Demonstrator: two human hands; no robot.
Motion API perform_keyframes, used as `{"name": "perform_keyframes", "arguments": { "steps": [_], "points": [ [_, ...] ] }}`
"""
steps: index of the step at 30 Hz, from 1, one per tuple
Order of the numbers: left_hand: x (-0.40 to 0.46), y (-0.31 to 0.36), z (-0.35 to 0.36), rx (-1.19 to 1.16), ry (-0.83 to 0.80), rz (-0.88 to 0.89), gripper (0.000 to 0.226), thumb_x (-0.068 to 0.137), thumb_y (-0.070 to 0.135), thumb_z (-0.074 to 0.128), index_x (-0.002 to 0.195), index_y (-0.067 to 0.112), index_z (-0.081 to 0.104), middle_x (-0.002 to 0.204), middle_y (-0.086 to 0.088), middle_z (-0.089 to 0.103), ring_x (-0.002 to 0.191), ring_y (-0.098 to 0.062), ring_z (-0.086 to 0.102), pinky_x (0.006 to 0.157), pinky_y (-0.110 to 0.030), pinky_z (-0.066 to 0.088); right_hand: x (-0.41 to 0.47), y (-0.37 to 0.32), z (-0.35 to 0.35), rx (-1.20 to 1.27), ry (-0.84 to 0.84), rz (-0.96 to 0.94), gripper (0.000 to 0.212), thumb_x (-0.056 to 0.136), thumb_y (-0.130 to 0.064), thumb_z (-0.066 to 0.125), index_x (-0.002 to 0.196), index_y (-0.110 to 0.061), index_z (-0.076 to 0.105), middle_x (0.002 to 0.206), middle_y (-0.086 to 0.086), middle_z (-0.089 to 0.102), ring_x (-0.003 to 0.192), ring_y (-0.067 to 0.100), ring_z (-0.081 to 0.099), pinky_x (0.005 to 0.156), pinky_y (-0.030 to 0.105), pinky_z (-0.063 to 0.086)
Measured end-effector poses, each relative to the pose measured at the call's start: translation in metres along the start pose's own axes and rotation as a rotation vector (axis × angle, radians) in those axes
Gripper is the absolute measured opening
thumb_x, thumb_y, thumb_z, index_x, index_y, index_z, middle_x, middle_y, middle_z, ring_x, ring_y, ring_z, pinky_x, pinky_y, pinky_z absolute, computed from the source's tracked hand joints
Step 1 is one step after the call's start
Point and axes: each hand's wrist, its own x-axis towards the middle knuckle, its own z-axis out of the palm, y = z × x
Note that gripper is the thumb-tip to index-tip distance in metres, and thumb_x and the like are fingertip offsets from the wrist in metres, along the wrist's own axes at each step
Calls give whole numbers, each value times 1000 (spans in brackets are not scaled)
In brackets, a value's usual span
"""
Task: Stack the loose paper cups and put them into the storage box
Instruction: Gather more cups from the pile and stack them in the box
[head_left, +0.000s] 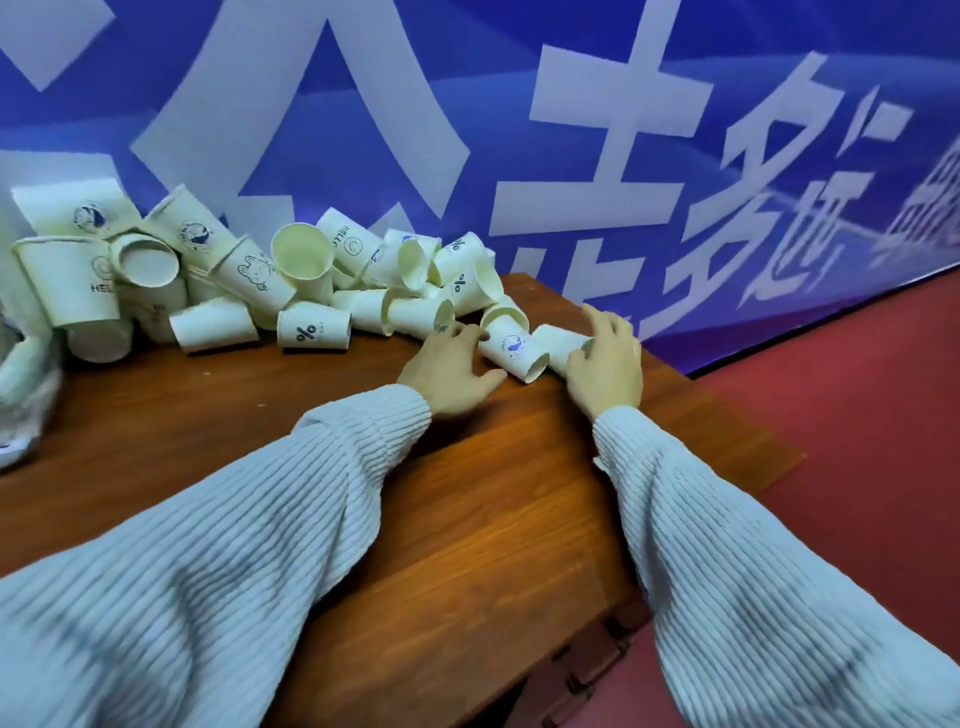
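Observation:
Several white paper cups (311, 332) with small printed logos lie heaped along the back of a brown wooden table (322, 467), most of them on their sides. At the heap's right end lies a cup with a round blue logo (511, 348), its base pointing at me. My left hand (449, 369) has its fingers curled onto this cup's left side, thumb on the table under it. My right hand (605, 358) curls over another lying cup (558, 343) just to the right and partly hides it. No storage box is in view.
A blue banner (519, 130) with large white characters stands right behind the cups. The table's right edge (727, 415) runs close to my right hand, with red floor (857, 441) beyond. Something white and crumpled (23, 384) sits at the table's left edge.

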Motion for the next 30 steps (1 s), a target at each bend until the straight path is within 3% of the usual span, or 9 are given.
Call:
{"name": "perform_keyframes", "arguments": {
  "steps": [5, 9, 12, 17, 20, 23, 26, 28, 30],
  "points": [
    [27, 11, 29, -184, 73, -77, 71, 82, 46, 60, 146, 23, 43, 145, -6, 50, 137, -28, 44, 112, -48, 40, 3, 43, 7, 66, -9, -7, 54, 100, -11, 54, 150, -31, 49, 168, 2, 25, 151, 25, 30, 116, 42, 38],
    [41, 19, 40, -341, 121, -141, 58, 90, 16, 56, 146, 19, 42, 141, -7, 56, 133, -28, 49, 111, -43, 39, 9, 44, 12, 67, 29, -46, 31, 99, -16, 60, 128, -27, 62, 147, -1, 48, 133, 22, 49, 98, 35, 49],
    [46, 22, 42, -332, 176, -186, 46, 92, 11, 52, 137, 11, 50, 131, -10, 62, 123, -28, 56, 102, -41, 45, 11, 44, 10, 129, 79, 4, 19, 99, -17, 61, 116, -25, 63, 123, -3, 59, 111, 16, 59, 83, 24, 43],
    [36, 29, 30, -385, 226, -197, 33, 92, 12, 51, 124, 17, 56, 112, 2, 61, 103, -17, 57, 85, -31, 44, 5, 43, 4, 223, 136, 34, 7, 102, -23, 59, 106, -25, 64, 108, -8, 61, 97, 10, 59, 77, 22, 42],
    [24, 29, 15, -383, 296, -170, 25, 92, 13, 53, 116, 18, 58, 117, -4, 64, 106, -23, 61, 88, -34, 48, 1, 42, 1, 288, 176, 49, 5, 101, -29, 61, 102, -26, 65, 103, -9, 65, 94, 9, 61, 82, 29, 51],
    [9, 22, -9, -301, 343, -123, 22, 95, 15, 55, 116, 17, 63, 117, -3, 67, 110, -23, 61, 84, -26, 39, -4, 34, -5, 388, 195, 117, 9, 99, -33, 66, 101, -26, 69, 97, -10, 69, 89, 4, 63, 85, 33, 58],
    [-7, 7, -42, -227, 431, -101, 22, 97, 19, 55, 116, 16, 65, 117, -3, 70, 112, -23, 61, 85, -27, 40, -10, 11, -9, 444, 168, 114, 17, 98, -34, 69, 103, -19, 74, 94, -8, 71, 84, 2, 62, 79, 22, 55],
    [-18, -5, -65, -212, 489, -104, 23, 96, 20, 55, 116, 15, 65, 116, -3, 71, 112, -26, 63, 92, -35, 47, -13, -15, -10, 452, 138, 86, 19, 97, -35, 70, 102, -18, 76, 94, -8, 71, 80, -1, 59, 71, 6, 42],
    [-30, -17, -90, -201, 544, -120, 24, 95, 19, 55, 116, 14, 66, 116, -5, 71, 111, -28, 63, 95, -37, 48, -17, -47, -9, 482, 104, 57, 18, 97, -33, 71, 101, -17, 76, 94, -6, 72, 81, 0, 59, 67, 3, 40]
  ]
}}
